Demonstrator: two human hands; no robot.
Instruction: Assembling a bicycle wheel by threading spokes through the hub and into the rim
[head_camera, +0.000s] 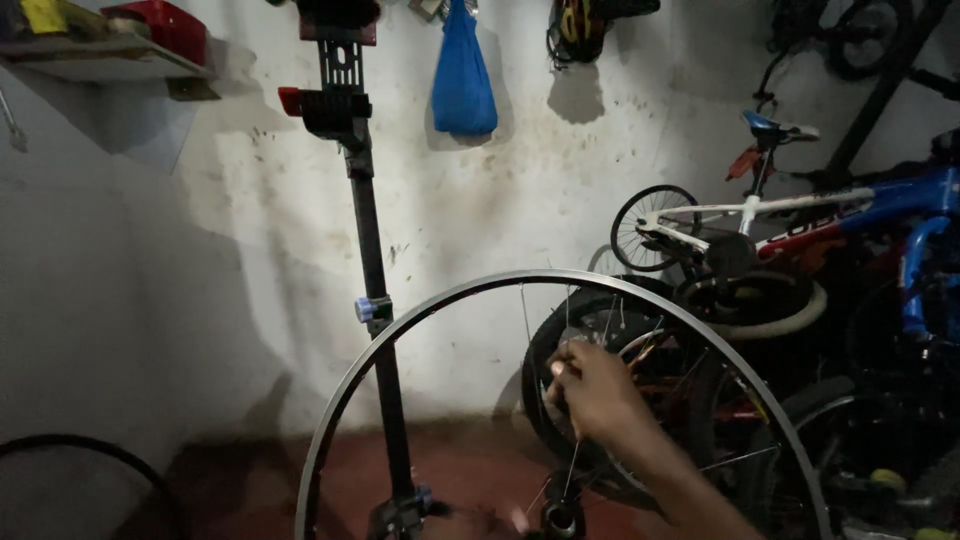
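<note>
A bare silver bicycle wheel rim (430, 298) stands upright in front of me, with thin spokes running down to its hub (560, 518) at the bottom edge. My right hand (592, 392) reaches in from the lower right, inside the rim. Its fingers are pinched shut on a spoke (571, 468) in the upper part of the wheel. It is too dark to tell whether a small tool is also in the fingers. My left hand is not in view.
A black repair stand pole (372, 260) with a clamp head (338, 108) rises just behind the rim's left side. A blue bag (463, 75) hangs on the stained wall. Bicycles (800, 215) and loose tyres (600, 330) crowd the right. A black tyre (100, 450) lies lower left, under a shelf (100, 55).
</note>
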